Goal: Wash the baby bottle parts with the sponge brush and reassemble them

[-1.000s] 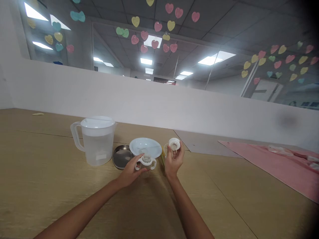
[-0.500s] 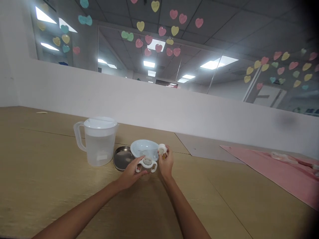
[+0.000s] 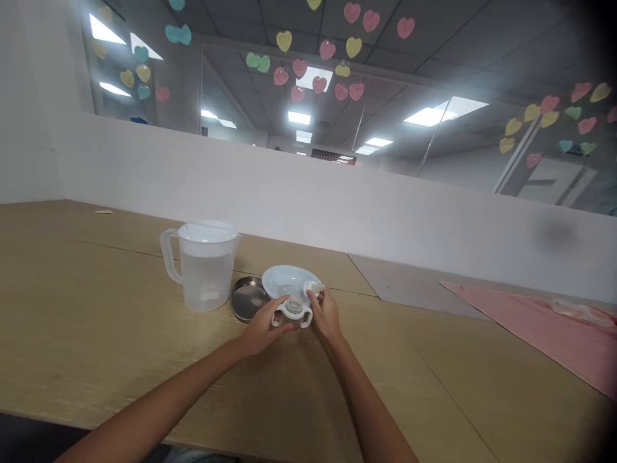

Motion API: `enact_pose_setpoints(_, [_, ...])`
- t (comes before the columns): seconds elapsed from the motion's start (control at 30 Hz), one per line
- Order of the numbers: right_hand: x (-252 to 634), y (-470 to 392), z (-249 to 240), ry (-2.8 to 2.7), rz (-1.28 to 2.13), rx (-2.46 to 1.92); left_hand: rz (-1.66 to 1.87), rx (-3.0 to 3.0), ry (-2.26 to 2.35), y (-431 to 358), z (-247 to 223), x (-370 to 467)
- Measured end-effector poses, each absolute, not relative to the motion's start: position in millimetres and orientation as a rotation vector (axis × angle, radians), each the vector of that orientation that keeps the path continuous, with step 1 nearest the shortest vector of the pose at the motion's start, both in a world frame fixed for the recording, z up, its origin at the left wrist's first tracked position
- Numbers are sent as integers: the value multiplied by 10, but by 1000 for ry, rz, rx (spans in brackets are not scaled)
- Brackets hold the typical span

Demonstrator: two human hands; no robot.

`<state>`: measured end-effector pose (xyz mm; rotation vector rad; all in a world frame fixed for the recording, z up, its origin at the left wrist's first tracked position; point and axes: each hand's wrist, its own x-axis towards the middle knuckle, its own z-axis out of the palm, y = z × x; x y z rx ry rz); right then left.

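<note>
Held by my left hand (image 3: 264, 329) is a clear baby bottle (image 3: 294, 307) with white side handles and its neck uncovered. My right hand (image 3: 326, 315) grips a white bottle cap with a clear nipple (image 3: 312, 287), close to the bottle's right side and above it. Just behind both hands stands a pale blue bowl (image 3: 279, 275); the near part of it is hidden by the hands and bottle. To its left lies a shallow round metal dish (image 3: 248, 299), touching or very near the bowl.
A translucent lidded pitcher (image 3: 207, 273) holding clear liquid stands left of the metal dish. On the right, a pink mat (image 3: 525, 321) and a grey sheet (image 3: 405, 286) lie on the wooden table (image 3: 120, 308). A white wall (image 3: 289, 193) runs behind.
My right hand has turned the cap so that its nipple now points right, and brought it nearer the bottle. The whole view has shifted slightly with my head.
</note>
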<state>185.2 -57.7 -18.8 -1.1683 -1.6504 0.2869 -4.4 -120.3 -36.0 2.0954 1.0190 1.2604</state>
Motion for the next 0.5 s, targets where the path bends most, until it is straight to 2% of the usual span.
enact_pose_setpoints(0.13, [1863, -654, -113, -1540, 222, -1168, 1313, 2104, 1024, -1212, -406, -42])
enact_pose_setpoints(0.23, [1831, -777, -25, -1506, 36, -1110, 1380, 2176, 1002, -1213, -424, -42])
enact_pose_setpoints(0.5, [1589, -1095, -13, -1841, -413, -646, 2016, 2413, 1200, -1248, -333, -108])
